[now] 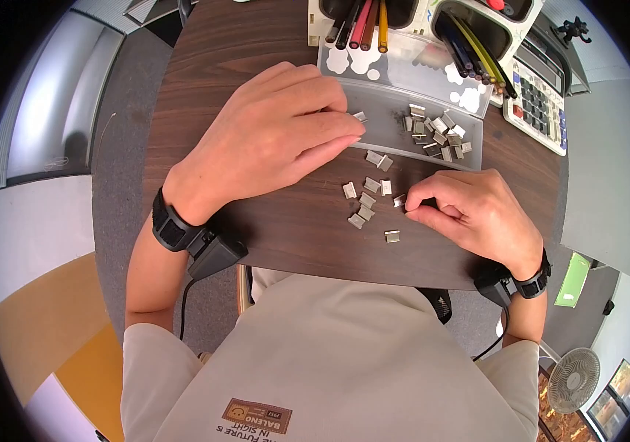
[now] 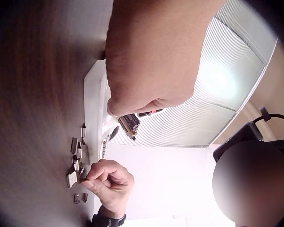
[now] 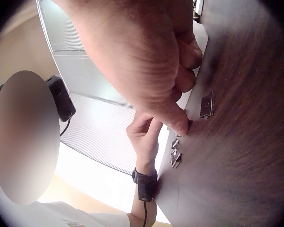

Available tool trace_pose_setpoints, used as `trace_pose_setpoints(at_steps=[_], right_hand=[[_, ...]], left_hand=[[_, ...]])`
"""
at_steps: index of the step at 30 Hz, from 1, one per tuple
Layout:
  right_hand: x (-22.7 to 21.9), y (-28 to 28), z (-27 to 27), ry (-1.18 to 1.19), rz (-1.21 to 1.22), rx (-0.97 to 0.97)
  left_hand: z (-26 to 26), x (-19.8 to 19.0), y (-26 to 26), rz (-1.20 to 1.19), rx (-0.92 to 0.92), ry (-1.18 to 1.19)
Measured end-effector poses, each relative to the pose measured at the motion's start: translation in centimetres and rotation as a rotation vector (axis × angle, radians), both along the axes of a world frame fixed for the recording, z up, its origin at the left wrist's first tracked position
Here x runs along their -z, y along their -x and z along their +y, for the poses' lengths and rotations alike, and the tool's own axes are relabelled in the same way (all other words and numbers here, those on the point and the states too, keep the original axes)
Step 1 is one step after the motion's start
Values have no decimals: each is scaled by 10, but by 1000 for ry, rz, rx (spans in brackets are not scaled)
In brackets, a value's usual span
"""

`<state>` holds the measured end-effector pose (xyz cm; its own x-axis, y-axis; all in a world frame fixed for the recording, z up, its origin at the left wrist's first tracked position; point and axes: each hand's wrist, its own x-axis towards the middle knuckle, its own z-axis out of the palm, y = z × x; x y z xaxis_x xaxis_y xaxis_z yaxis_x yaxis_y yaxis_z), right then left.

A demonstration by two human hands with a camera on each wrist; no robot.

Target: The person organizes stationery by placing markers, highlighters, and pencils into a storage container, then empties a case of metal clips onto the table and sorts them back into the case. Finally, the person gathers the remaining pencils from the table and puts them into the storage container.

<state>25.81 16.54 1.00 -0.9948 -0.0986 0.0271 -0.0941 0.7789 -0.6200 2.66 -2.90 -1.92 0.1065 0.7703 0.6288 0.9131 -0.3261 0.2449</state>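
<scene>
Small silver metal clips [image 1: 367,200] lie scattered on the dark wooden table, and a group of others [image 1: 440,125] lies in the right part of a clear plastic case [image 1: 388,96]. My left hand [image 1: 278,121] is over the case's left end, thumb and index finger together, with one clip [image 1: 360,116] at the fingertips; its exact contact is partly hidden. My right hand [image 1: 477,214] pinches a clip [image 1: 399,200] between thumb and index finger, right of the loose ones. A single clip [image 1: 392,236] sits nearer the table's front edge.
Behind the case stands a white organizer [image 1: 421,26] with pencils and pens. At the back right is a calculator [image 1: 536,107]. The case's open lid [image 1: 403,62] leans toward the organizer. The table's front edge runs close to the person's shirt [image 1: 344,346].
</scene>
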Motion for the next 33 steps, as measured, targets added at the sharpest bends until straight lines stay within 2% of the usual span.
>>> trace_pose_setpoints(at_steps=[8,11,13,29,32,33], right_hand=[[0,0,1,15,39,-17],[-5,1,1,-31,-39,-23],[0,0,1,16,42,-11],[4,0,2,90,73,-31],[1,2,2,87,140,32],[-2,2,2,76,167,136]], left_hand=[[0,0,0,-3,1,-2],[-1,-1,0,-4,0,-1],[1,-1,0,-5,0,-1],[0,-1,-1,4,3,1],[0,0,0,-2,5,1],[0,1,0,-8,7,1]])
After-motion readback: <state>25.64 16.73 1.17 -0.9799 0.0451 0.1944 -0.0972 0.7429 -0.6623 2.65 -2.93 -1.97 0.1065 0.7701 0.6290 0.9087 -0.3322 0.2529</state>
